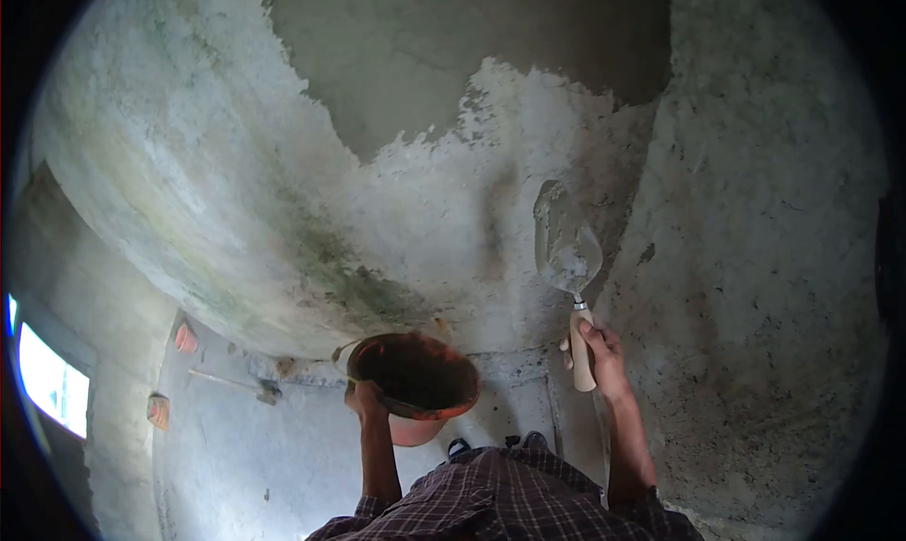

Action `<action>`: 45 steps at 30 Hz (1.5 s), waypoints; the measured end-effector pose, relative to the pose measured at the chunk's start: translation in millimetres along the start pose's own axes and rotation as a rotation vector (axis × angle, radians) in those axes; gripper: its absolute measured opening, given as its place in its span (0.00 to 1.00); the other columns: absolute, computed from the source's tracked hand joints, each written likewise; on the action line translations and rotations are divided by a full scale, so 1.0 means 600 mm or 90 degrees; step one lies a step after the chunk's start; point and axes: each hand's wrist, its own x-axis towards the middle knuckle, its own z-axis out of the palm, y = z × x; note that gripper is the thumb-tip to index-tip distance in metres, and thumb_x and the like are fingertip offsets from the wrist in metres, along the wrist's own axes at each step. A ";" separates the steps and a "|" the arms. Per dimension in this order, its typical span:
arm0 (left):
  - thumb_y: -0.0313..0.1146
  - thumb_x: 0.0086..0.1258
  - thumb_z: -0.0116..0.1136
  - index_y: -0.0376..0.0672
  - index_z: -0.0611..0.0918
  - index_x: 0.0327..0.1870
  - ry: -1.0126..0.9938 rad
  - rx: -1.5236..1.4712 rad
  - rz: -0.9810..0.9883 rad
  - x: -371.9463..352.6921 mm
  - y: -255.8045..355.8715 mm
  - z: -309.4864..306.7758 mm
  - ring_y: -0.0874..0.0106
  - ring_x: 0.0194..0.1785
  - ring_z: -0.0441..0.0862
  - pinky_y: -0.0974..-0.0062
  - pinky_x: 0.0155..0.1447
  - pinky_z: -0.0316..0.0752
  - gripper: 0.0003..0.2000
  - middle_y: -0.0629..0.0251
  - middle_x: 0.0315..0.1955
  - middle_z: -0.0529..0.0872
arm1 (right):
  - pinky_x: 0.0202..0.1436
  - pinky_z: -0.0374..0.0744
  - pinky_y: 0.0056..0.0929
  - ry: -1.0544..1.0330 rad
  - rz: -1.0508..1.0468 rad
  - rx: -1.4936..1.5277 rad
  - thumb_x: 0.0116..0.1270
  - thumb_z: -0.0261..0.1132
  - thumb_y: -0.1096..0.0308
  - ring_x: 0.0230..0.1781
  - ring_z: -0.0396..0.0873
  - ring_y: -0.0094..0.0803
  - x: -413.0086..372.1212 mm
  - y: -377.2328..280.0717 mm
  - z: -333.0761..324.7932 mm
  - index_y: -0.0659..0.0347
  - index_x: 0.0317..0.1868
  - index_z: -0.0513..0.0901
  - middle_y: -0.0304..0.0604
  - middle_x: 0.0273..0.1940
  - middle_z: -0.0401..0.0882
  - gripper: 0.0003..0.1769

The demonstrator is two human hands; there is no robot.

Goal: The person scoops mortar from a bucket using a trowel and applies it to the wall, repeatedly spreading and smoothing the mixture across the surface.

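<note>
My right hand (600, 352) is closed round the wooden handle of a trowel (570, 253), its metal blade pointing up toward the wall and smeared with wet grey mortar. Down to the left, my left hand (366, 399) grips the rim of a reddish bucket (420, 431), which is tilted so its dark inside faces me. How much mortar lies inside is hard to see. On the wall ahead, a broad patch of darker fresh plaster (406, 59) ends in a ragged lower edge, above the trowel.
The bare wall (406, 220) carries greenish stains. At left on the floor are a long-handled tool (231, 382), a small reddish bucket (186, 339) and a brick-like block (158, 411). A bright window (54, 379) is at far left; a rough side wall (755, 286) stands at right.
</note>
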 end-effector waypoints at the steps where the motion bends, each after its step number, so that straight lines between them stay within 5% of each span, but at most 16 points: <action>1: 0.21 0.48 0.48 0.35 0.78 0.31 0.050 -0.013 -0.002 -0.007 -0.003 0.000 0.76 0.15 0.65 0.77 0.20 0.60 0.09 0.68 0.16 0.71 | 0.31 0.76 0.27 0.002 0.043 0.002 0.69 0.61 0.57 0.30 0.76 0.28 0.011 0.022 -0.017 0.65 0.61 0.69 0.43 0.34 0.75 0.26; 6: 0.22 0.51 0.48 0.32 0.81 0.41 0.136 -0.007 -0.021 -0.014 -0.052 -0.037 0.71 0.19 0.75 0.74 0.24 0.73 0.15 0.62 0.21 0.78 | 0.27 0.74 0.27 0.099 0.076 0.021 0.69 0.60 0.55 0.27 0.74 0.27 0.053 0.031 -0.038 0.62 0.56 0.72 0.41 0.32 0.74 0.23; 8: 0.26 0.57 0.49 0.31 0.80 0.48 0.196 0.004 -0.013 -0.007 -0.079 -0.064 0.64 0.30 0.84 0.68 0.34 0.83 0.18 0.54 0.32 0.84 | 0.28 0.74 0.26 0.103 0.058 0.006 0.69 0.61 0.55 0.28 0.74 0.26 0.076 0.021 -0.052 0.62 0.57 0.72 0.40 0.33 0.74 0.24; 12: 0.33 0.64 0.51 0.30 0.80 0.49 0.262 0.054 -0.042 -0.007 -0.091 -0.112 0.62 0.39 0.85 0.65 0.42 0.84 0.17 0.52 0.41 0.84 | 0.38 0.76 0.29 0.138 -0.116 -0.121 0.68 0.62 0.57 0.35 0.76 0.28 0.131 0.005 -0.076 0.66 0.58 0.71 0.41 0.39 0.76 0.25; 14: 0.22 0.58 0.42 0.34 0.79 0.53 0.256 0.078 -0.084 -0.021 -0.073 -0.119 0.55 0.42 0.84 0.60 0.45 0.84 0.21 0.49 0.46 0.83 | 0.42 0.77 0.30 0.148 -0.139 -0.128 0.68 0.63 0.58 0.38 0.77 0.30 0.151 -0.021 -0.080 0.66 0.60 0.70 0.42 0.41 0.77 0.26; 17: 0.24 0.59 0.43 0.33 0.79 0.53 0.290 0.031 -0.078 -0.013 -0.098 -0.170 0.56 0.41 0.84 0.61 0.44 0.84 0.21 0.49 0.45 0.82 | 0.47 0.76 0.30 0.160 -0.135 -0.092 0.67 0.63 0.61 0.42 0.77 0.30 0.188 -0.045 -0.096 0.64 0.64 0.67 0.43 0.43 0.76 0.28; 19: 0.24 0.59 0.44 0.33 0.79 0.53 0.329 0.056 -0.075 -0.026 -0.099 -0.179 0.56 0.40 0.84 0.61 0.44 0.84 0.20 0.50 0.44 0.83 | 0.58 0.73 0.33 0.291 -0.293 -0.367 0.69 0.61 0.61 0.55 0.74 0.38 0.223 -0.038 -0.116 0.65 0.67 0.65 0.51 0.55 0.74 0.30; 22: 0.26 0.57 0.46 0.31 0.79 0.52 0.343 0.050 -0.054 -0.079 -0.050 -0.152 0.57 0.38 0.84 0.61 0.41 0.85 0.20 0.50 0.42 0.83 | 0.65 0.68 0.36 0.260 -0.306 -0.352 0.70 0.60 0.61 0.62 0.69 0.44 0.260 -0.039 -0.139 0.66 0.67 0.63 0.55 0.63 0.68 0.30; 34: 0.26 0.39 0.48 0.29 0.78 0.32 0.334 0.047 0.036 -0.077 -0.061 -0.182 0.62 0.30 0.77 0.66 0.31 0.72 0.16 0.60 0.30 0.77 | 0.60 0.71 0.38 0.325 -0.404 -0.403 0.71 0.58 0.62 0.59 0.73 0.50 0.343 -0.008 -0.150 0.71 0.64 0.67 0.61 0.59 0.71 0.27; 38: 0.28 0.45 0.48 0.32 0.76 0.27 0.339 0.082 0.008 -0.114 -0.037 -0.144 0.64 0.29 0.75 0.68 0.31 0.72 0.10 0.59 0.30 0.77 | 0.60 0.72 0.38 0.361 -0.422 -0.379 0.72 0.57 0.61 0.58 0.73 0.50 0.365 0.001 -0.131 0.71 0.64 0.67 0.61 0.57 0.73 0.27; 40: 0.34 0.52 0.48 0.36 0.72 0.23 0.165 0.099 0.142 -0.131 -0.036 -0.138 0.67 0.27 0.72 0.68 0.32 0.72 0.10 0.58 0.30 0.77 | 0.56 0.74 0.40 0.352 -0.417 -0.382 0.73 0.54 0.59 0.54 0.76 0.51 0.376 -0.001 -0.119 0.70 0.65 0.64 0.62 0.54 0.75 0.28; 45: 0.36 0.49 0.46 0.34 0.79 0.25 0.111 0.161 0.182 -0.118 -0.049 -0.156 0.61 0.33 0.81 0.67 0.34 0.78 0.14 0.53 0.32 0.83 | 0.46 0.78 0.43 0.324 -0.301 -0.414 0.73 0.52 0.58 0.45 0.80 0.53 0.409 -0.015 -0.097 0.70 0.64 0.62 0.64 0.47 0.77 0.27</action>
